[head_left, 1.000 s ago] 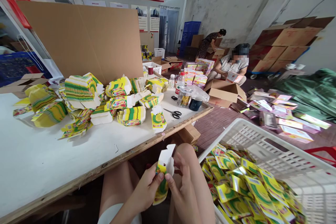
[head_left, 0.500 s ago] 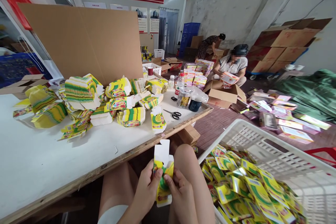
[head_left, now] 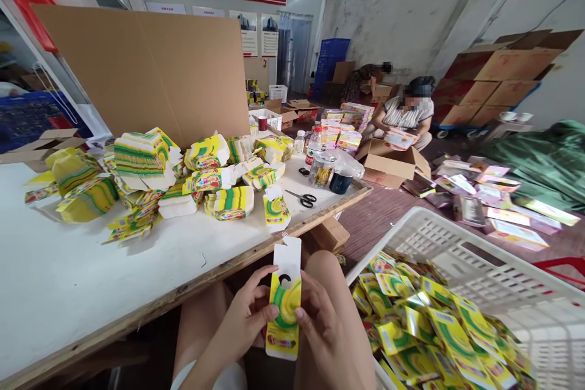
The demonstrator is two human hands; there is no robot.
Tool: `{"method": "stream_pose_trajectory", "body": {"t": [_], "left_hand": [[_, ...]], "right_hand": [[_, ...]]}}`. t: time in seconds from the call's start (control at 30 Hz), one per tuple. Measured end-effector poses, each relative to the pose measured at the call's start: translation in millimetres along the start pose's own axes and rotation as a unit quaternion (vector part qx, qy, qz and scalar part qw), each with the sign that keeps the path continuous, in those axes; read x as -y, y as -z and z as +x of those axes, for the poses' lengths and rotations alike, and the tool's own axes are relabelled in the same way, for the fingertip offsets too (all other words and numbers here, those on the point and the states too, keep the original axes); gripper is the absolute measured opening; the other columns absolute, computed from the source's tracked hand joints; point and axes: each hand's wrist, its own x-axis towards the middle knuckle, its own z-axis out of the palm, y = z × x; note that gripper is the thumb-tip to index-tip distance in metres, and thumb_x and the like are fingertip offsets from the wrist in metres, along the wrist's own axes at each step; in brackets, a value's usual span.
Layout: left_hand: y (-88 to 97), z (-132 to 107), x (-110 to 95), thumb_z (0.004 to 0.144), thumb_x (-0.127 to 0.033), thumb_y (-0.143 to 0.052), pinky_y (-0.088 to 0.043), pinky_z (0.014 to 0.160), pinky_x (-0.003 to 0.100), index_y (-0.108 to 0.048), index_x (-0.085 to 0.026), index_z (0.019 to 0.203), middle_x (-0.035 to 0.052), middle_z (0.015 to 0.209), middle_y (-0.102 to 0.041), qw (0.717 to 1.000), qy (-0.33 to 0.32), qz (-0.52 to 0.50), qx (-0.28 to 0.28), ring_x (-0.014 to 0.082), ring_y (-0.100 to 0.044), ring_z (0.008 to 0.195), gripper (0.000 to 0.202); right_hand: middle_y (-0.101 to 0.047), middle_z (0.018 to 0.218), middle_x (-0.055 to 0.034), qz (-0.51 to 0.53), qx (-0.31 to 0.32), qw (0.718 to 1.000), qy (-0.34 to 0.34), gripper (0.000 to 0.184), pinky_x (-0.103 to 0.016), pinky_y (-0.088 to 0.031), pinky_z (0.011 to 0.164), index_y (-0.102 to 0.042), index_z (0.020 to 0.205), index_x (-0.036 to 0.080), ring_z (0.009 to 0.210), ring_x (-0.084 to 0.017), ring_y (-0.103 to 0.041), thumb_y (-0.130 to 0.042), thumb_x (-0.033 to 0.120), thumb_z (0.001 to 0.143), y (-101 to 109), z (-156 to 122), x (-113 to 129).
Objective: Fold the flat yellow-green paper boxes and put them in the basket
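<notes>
Over my lap I hold a small yellow and green carton (head_left: 284, 317) upright between both hands. Its white hanging flap with a hook-shaped cut-out points away from me. My left hand (head_left: 253, 311) pinches the left edge, thumb on the printed front. On the right edge, my right hand (head_left: 317, 320) grips with its thumb near the middle. Beyond them, at the table edge, lies a single similar carton (head_left: 276, 210). Stacks of flat cartons (head_left: 146, 155) are heaped along the white table (head_left: 41, 298). To my right, a white plastic basket (head_left: 411, 225) holds many yellow-green cartons.
Black-handled scissors (head_left: 307, 200), a glass jar (head_left: 322, 169), a dark mug (head_left: 340, 181) and bottles stand near the table's right corner. A tall cardboard sheet (head_left: 150, 73) rises behind the stacks. Two people work beyond, by an open box (head_left: 388, 167). Pink boxes (head_left: 484, 195) litter the floor.
The carton has gone from two overlapping offset panels to one aligned face, its flap straight. My hands have shifted from its front to its two side edges.
</notes>
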Motion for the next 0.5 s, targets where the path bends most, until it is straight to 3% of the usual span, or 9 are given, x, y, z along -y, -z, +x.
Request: {"method": "stream_pose_trajectory", "body": {"t": [0.13, 0.2, 0.3, 0.37, 0.5], "left_hand": [[3.1, -1.9, -1.6, 0.072, -0.036, -0.085, -0.05, 0.063, 0.026, -0.05, -0.024, 0.118, 0.0021, 0.089, -0.07, 0.997, 0.054, -0.048, 0.037, 0.0179, -0.068, 0.073, 0.059], [1.2, -3.1, -2.4, 0.071, -0.034, -0.086, -0.048, 0.063, 0.023, -0.051, -0.023, 0.107, 0.0006, 0.087, -0.069, 0.994, 0.063, -0.063, 0.066, 0.0149, -0.066, 0.072, 0.052], [-3.1, -5.2, -4.0, 0.073, -0.033, -0.085, -0.047, 0.067, 0.022, -0.049, -0.022, 0.1, 0.0007, 0.087, -0.069, 0.992, 0.056, -0.067, 0.095, 0.0126, -0.065, 0.074, 0.046], [-4.9, -6.6, -4.1, 0.075, -0.035, -0.084, -0.048, 0.069, 0.024, -0.047, -0.025, 0.112, 0.0022, 0.092, -0.07, 0.993, 0.052, -0.066, 0.081, 0.0142, -0.067, 0.076, 0.053], [-3.3, -7.7, -2.1, 0.079, -0.043, -0.078, -0.053, 0.072, 0.031, -0.032, -0.031, 0.143, 0.011, 0.114, -0.069, 0.996, 0.049, -0.037, 0.065, 0.0213, -0.07, 0.086, 0.08]], "right_hand": [[-0.07, 0.101, -0.0045, 0.031, 0.061, 0.997, -0.037, 0.033, -0.033, -0.055, 0.085, -0.056, 0.126, 0.026, 0.09, -0.021, -0.067, -0.054, 0.043, 0.097, 11.8, 1.8, 11.8], [-0.069, 0.091, -0.0027, 0.033, 0.061, 0.997, -0.037, 0.023, -0.03, -0.054, 0.078, -0.062, 0.106, 0.025, 0.083, -0.02, -0.065, -0.053, 0.044, 0.097, 14.4, 4.5, 15.2], [-0.064, 0.08, -0.0015, 0.012, 0.03, 0.999, -0.019, 0.025, -0.027, -0.052, 0.07, -0.062, 0.086, 0.022, 0.076, -0.019, -0.061, -0.056, 0.044, 0.096, 13.2, 9.1, 14.9], [-0.066, 0.083, -0.0034, 0.006, -0.004, 1.0, -0.004, 0.024, -0.029, -0.054, 0.072, -0.064, 0.088, 0.021, 0.078, -0.02, -0.063, -0.058, 0.043, 0.095, 10.0, 11.1, 11.6], [-0.072, 0.101, -0.0096, 0.0, -0.088, 0.996, 0.02, 0.034, -0.035, -0.058, 0.084, -0.066, 0.118, 0.021, 0.094, -0.024, -0.069, -0.063, 0.041, 0.092, 6.0, 11.9, 6.4]]}}
